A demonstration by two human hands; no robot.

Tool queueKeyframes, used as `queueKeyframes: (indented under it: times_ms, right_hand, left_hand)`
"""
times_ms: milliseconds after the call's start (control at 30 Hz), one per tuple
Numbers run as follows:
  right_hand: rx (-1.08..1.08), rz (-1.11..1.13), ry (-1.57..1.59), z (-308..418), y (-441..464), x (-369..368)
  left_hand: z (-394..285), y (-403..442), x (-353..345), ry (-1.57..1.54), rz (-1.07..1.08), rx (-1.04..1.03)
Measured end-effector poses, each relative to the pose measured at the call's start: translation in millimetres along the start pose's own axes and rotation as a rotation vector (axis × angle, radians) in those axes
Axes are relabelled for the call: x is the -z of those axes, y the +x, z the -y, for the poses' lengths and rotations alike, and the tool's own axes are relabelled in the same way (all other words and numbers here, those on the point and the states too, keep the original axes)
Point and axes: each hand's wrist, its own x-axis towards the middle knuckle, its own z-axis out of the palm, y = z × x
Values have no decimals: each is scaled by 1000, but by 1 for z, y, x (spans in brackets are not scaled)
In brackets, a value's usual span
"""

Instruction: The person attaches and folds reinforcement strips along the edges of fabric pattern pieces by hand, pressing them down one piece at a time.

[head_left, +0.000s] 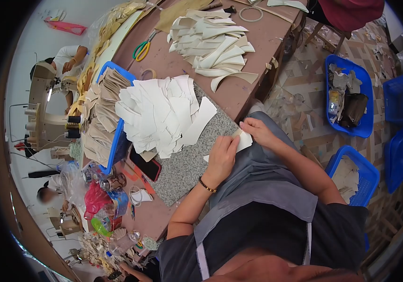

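Between my two hands is a white cut piece of sheet material (pixel 244 141), held over the near edge of the table and above my lap. My left hand (pixel 222 154), with a beaded bracelet at its wrist, is closed on it from the left. From the right, the fingers of my right hand (pixel 259 132) pinch its upper edge. A heap of similar white pieces (pixel 157 110) lies just beyond, on a speckled grey slab (pixel 175 176). Farther off sits a second pile of off-white strips (pixel 215 42).
Left of the heap stands a blue basket (pixel 112 149) of beige pieces, with a phone (pixel 146 164) beside it. Green-and-yellow scissors (pixel 143 47) lie on the brown table. Blue bins (pixel 349 132) stand on the floor at right. Other people sit near sewing machines (pixel 46 94).
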Motion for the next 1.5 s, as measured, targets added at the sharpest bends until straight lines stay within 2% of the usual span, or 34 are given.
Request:
queueKeyframes:
  times_ms: [100, 400, 1500]
  right_hand:
    - [139, -11, 9, -16, 5, 2]
    - [162, -67, -125, -31, 14, 16]
    - [101, -120, -228, -76, 46, 59]
  left_hand:
    - [3, -5, 7, -3, 26, -12]
    - [6, -1, 10, -11, 66, -9]
    - [9, 6, 11, 4, 25, 7]
